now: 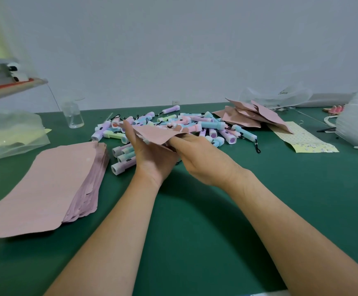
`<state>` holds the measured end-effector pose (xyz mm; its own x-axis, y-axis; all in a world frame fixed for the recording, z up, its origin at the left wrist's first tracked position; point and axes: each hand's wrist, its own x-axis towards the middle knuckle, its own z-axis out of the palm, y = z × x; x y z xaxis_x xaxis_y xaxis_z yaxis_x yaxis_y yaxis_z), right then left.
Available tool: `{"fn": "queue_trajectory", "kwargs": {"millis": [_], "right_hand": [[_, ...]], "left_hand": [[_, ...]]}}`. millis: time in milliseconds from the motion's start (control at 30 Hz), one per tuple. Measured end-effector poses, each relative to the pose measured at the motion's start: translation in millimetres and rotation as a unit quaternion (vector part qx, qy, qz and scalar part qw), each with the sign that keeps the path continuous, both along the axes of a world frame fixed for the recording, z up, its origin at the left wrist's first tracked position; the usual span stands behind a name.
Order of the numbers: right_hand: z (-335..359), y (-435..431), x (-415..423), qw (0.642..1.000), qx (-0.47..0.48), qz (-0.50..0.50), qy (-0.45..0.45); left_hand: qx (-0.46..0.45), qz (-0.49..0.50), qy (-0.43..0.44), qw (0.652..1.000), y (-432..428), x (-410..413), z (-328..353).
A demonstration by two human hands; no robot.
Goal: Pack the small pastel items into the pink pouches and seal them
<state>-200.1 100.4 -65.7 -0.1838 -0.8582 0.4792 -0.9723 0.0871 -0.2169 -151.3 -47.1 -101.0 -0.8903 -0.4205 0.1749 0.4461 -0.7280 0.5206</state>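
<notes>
Both hands hold one pink pouch [155, 134] above the green table [195, 221], in front of a heap of small pastel flashlights [197, 124]. My left hand [150, 154] supports the pouch from below with its fingers stretched up along the left edge. My right hand [201, 159] has its fingers tucked under the pouch's near edge; its fingertips are hidden. A thick stack of flat pink pouches [45, 186] lies at the left. A loose pile of pink pouches [253, 116] lies at the back right.
A clear cup [73, 116] stands at the back left beside a clear plastic bag [9, 133]. A yellow patterned pouch [304, 137] and a bundle of clear plastic [357, 120] lie at the right. A shelf [9, 84] juts in at far left.
</notes>
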Motion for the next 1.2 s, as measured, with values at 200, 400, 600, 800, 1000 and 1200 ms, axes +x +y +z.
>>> {"fn": "queue_trajectory", "kwargs": {"millis": [200,400,600,800,1000,1200], "right_hand": [[-2.2,-5.5,2.9,0.999,-0.014,-0.048,-0.015],[-7.0,-9.0,2.1,0.995,0.052,-0.033,-0.081],[-9.1,-7.5,6.6,0.981,0.073,-0.039,-0.175],[-9.9,-9.2,7.0,0.967,0.133,-0.094,-0.197],[-13.3,-8.3,1.0,0.969,0.094,-0.116,-0.196],[-19.3,-10.0,-12.0,0.959,0.115,-0.212,-0.150]], "left_hand": [[-0.019,0.024,-0.028,0.999,8.4,-1.3,0.1],[-0.010,0.033,-0.065,0.997,21.9,-7.1,-2.2],[-0.026,0.012,-0.085,0.996,30.7,-12.5,-4.8],[-0.042,0.029,-0.129,0.990,37.3,-14.2,-5.4],[-0.072,0.001,-0.125,0.990,37.4,-15.0,-8.1],[-0.079,-0.016,-0.132,0.988,48.0,-15.8,-3.4]]}}
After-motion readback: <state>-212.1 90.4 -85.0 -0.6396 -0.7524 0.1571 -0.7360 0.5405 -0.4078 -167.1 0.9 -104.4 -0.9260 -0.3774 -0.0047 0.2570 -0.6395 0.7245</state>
